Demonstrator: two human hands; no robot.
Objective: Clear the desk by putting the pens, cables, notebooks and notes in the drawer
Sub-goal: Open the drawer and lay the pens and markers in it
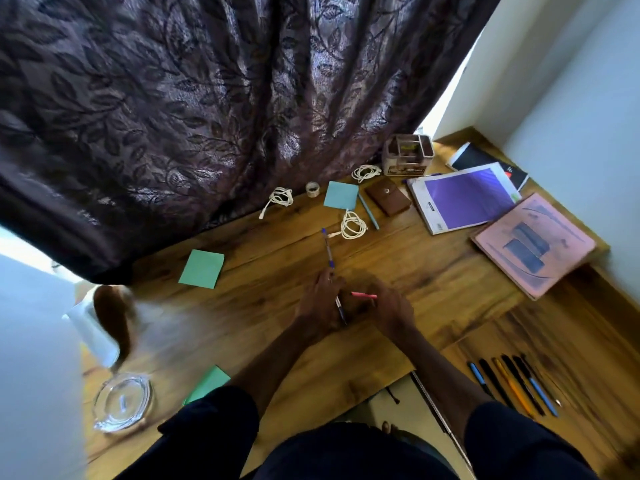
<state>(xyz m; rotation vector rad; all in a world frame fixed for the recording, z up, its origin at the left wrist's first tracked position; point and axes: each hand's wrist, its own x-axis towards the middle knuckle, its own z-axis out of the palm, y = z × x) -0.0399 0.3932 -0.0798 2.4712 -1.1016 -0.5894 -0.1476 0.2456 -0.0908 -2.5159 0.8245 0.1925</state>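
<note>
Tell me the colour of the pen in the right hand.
Pink pen, head view.

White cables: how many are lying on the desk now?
3. One lies by the curtain, one beside the organizer box, one below the blue note. The curtain may hide others.

Three white coiled cables [353,226], all left of the purple notebook [464,199]. Three square paper notes left of it too: two green notes [202,269], one light blue note [341,195]. Three notebooks: purple, a pink notebook [533,244] right of it, a black notebook [481,157] behind. Three pens left of it: teal pen [369,211], blue-capped pen [328,252], pink pen [363,295]. About six more in a row of pens [519,386] below.
</note>
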